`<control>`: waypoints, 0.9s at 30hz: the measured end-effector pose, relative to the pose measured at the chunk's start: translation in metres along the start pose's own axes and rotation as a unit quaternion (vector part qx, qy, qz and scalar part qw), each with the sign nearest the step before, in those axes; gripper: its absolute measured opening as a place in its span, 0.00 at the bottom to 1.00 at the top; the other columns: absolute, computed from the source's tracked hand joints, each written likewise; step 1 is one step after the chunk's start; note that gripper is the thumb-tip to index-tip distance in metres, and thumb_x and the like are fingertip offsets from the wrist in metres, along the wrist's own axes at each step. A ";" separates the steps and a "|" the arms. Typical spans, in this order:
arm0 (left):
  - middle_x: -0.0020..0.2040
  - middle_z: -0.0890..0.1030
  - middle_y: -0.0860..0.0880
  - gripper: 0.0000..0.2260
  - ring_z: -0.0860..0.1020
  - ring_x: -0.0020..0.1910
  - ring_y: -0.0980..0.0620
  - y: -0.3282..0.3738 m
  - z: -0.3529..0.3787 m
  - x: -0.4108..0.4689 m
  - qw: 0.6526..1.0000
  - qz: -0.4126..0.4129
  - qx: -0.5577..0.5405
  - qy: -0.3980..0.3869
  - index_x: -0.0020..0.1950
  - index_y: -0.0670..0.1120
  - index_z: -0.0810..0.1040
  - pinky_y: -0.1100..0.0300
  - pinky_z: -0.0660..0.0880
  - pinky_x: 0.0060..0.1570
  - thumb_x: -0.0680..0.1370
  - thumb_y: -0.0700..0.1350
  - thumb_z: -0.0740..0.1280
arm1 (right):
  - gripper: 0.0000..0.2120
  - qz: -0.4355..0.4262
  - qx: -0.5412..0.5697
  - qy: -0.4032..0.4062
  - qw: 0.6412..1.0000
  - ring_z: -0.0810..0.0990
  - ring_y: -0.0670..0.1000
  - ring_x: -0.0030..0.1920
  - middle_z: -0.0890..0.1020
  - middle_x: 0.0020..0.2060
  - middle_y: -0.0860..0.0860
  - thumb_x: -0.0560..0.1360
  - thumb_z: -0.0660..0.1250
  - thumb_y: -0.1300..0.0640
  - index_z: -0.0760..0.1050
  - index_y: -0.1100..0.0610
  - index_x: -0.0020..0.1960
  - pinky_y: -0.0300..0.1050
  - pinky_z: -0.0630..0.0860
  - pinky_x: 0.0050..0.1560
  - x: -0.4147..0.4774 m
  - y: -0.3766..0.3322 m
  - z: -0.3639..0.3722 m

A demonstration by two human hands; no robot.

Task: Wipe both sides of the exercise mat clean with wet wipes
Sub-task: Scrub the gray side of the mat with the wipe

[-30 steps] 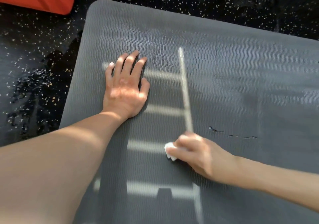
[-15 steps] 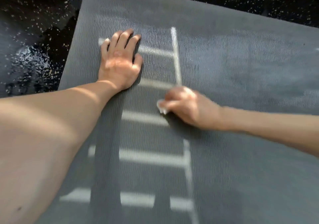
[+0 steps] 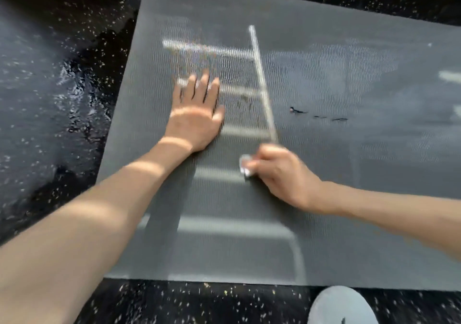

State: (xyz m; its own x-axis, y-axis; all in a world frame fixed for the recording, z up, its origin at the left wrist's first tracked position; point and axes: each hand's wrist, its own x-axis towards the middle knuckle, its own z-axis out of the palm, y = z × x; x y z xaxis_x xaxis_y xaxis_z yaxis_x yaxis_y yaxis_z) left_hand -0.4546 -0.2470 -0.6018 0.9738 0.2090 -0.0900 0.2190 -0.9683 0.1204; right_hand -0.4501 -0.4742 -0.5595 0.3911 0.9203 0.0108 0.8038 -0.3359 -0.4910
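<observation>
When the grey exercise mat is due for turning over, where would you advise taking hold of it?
I would take the grey ribbed exercise mat by its near edge, pinching from the person's side. It lies flat on the black speckled floor, so only the thin rim offers a grip, and this edge lies free. The left hand pressing flat on it would lift first.
</observation>
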 end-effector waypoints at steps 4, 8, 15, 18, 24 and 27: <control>0.79 0.60 0.42 0.28 0.61 0.76 0.39 0.009 0.011 -0.075 0.999 0.032 0.003 0.013 0.78 0.44 0.62 0.42 0.55 0.72 0.81 0.54 0.50 | 0.14 0.085 -0.024 -0.005 0.996 0.75 0.59 0.45 0.77 0.46 0.59 0.77 0.59 0.67 0.80 0.60 0.57 0.47 0.71 0.44 0.004 0.004 -0.008; 0.79 0.61 0.42 0.28 0.62 0.76 0.40 0.015 0.017 -0.128 0.999 0.039 0.011 0.014 0.78 0.43 0.62 0.43 0.57 0.71 0.81 0.54 0.48 | 0.12 0.095 -0.042 0.030 0.994 0.73 0.57 0.42 0.74 0.43 0.56 0.74 0.62 0.72 0.80 0.63 0.52 0.45 0.70 0.42 -0.022 -0.026 0.014; 0.77 0.64 0.42 0.25 0.64 0.75 0.39 0.018 0.017 -0.142 0.998 0.044 -0.002 0.037 0.76 0.42 0.66 0.42 0.61 0.70 0.81 0.51 0.52 | 0.11 0.069 0.003 0.021 0.997 0.75 0.54 0.39 0.76 0.40 0.55 0.74 0.65 0.70 0.81 0.60 0.51 0.46 0.74 0.40 -0.046 -0.034 0.021; 0.77 0.65 0.42 0.26 0.64 0.75 0.39 0.020 0.015 -0.144 0.999 0.040 -0.012 0.031 0.76 0.42 0.66 0.42 0.61 0.69 0.81 0.51 0.52 | 0.11 0.016 0.018 -0.049 0.999 0.69 0.50 0.40 0.73 0.40 0.53 0.75 0.62 0.69 0.79 0.58 0.52 0.42 0.71 0.39 -0.084 -0.064 0.036; 0.77 0.63 0.42 0.26 0.63 0.75 0.39 0.021 0.014 -0.146 0.999 0.035 -0.001 0.032 0.77 0.42 0.65 0.42 0.60 0.70 0.81 0.51 0.51 | 0.09 -0.019 0.014 -0.012 1.000 0.71 0.49 0.38 0.74 0.39 0.52 0.76 0.61 0.63 0.80 0.58 0.50 0.41 0.71 0.34 -0.084 -0.051 0.028; 0.77 0.64 0.42 0.26 0.63 0.75 0.39 0.021 0.014 -0.146 0.999 0.037 -0.007 0.033 0.77 0.42 0.65 0.42 0.60 0.70 0.82 0.51 0.52 | 0.11 -0.106 -0.018 -0.106 0.988 0.62 0.44 0.39 0.71 0.41 0.47 0.75 0.61 0.65 0.78 0.54 0.47 0.36 0.68 0.38 -0.109 -0.069 0.036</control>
State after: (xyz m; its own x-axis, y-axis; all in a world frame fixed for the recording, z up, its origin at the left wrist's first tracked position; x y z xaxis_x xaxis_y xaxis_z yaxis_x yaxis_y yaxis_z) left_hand -0.5934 -0.2995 -0.6005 0.9891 0.1464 -0.0150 0.1471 -0.9795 0.1376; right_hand -0.5638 -0.5440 -0.5580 0.1117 0.9909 -0.0746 0.8745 -0.1337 -0.4662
